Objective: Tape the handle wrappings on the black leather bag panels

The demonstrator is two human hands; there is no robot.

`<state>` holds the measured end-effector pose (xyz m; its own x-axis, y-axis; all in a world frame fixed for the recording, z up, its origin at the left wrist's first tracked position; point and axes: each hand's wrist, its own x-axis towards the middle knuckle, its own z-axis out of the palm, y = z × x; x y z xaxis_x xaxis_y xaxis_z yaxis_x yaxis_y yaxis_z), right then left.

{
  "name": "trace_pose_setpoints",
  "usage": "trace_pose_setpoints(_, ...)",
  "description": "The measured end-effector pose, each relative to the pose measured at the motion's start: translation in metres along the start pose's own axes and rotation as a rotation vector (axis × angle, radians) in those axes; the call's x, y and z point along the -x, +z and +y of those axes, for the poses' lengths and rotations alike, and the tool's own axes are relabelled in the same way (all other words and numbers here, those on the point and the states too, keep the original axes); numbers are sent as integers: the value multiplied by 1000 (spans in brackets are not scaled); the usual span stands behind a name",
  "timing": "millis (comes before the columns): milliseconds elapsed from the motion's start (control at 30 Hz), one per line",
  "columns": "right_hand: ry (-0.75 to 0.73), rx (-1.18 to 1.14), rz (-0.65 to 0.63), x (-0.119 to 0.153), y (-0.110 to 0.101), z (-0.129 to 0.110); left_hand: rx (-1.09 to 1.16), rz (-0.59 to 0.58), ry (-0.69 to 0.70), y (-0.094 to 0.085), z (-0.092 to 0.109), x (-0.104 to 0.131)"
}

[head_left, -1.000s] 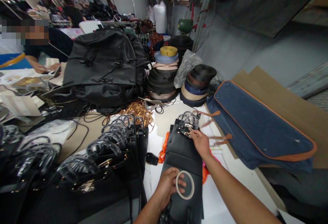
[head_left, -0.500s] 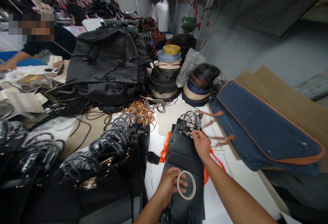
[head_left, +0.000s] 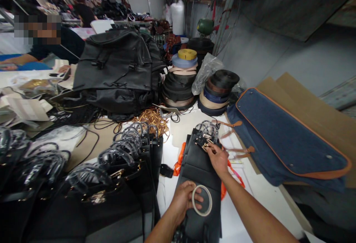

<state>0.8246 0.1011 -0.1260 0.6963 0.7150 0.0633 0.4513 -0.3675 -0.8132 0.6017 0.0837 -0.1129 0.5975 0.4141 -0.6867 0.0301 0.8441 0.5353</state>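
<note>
My left hand [head_left: 185, 200] holds a roll of pale tape [head_left: 209, 210] over the lower part of a black bag [head_left: 196, 167]. Its fingers are wrapped round one side of the ring. Higher up, the fingers of my right hand [head_left: 218, 157] are pinched at the gold clasp [head_left: 206, 145] near the top of that bag. Whether anything small sits between those fingertips is hidden. Plastic-wrapped handles [head_left: 207, 127] rise just beyond the clasp. Orange material [head_left: 180, 160] shows at both sides of the bag.
More black bags [head_left: 111, 198] with wrapped handles fill the left. Behind stand a large black backpack [head_left: 116, 68] and stacked strap rolls [head_left: 182, 83]. A blue bag with orange trim [head_left: 289, 135] lies on the right. Another person's arm [head_left: 22, 59] reaches across at the far left.
My right hand has shifted slightly left and down at the clasp. My left hand and the tape are almost unmoved. The other person's hand at far left has moved a little.
</note>
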Motion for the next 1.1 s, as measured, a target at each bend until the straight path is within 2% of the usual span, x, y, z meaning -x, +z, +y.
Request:
trace_pose_setpoints(167, 42, 29, 4, -2, -6, -6, 2, 1, -3, -1, -1, -2)
trace_pose_setpoints(367, 114, 113, 14, -15, -2, -10, 7, -2, -7, -2, -2, -3)
trace_pose_setpoints(767, 61, 489, -45, -25, -5, -17, 49, -6, 16, -4, -4, -1)
trace_pose_setpoints(967, 40, 438, -49, -18, -17, -21, 37, 2, 32, -2, -2, 3)
trace_pose_setpoints(1100, 121, 270, 79, 0, -34, -7, 36, 20, 80, -2, 1, 14)
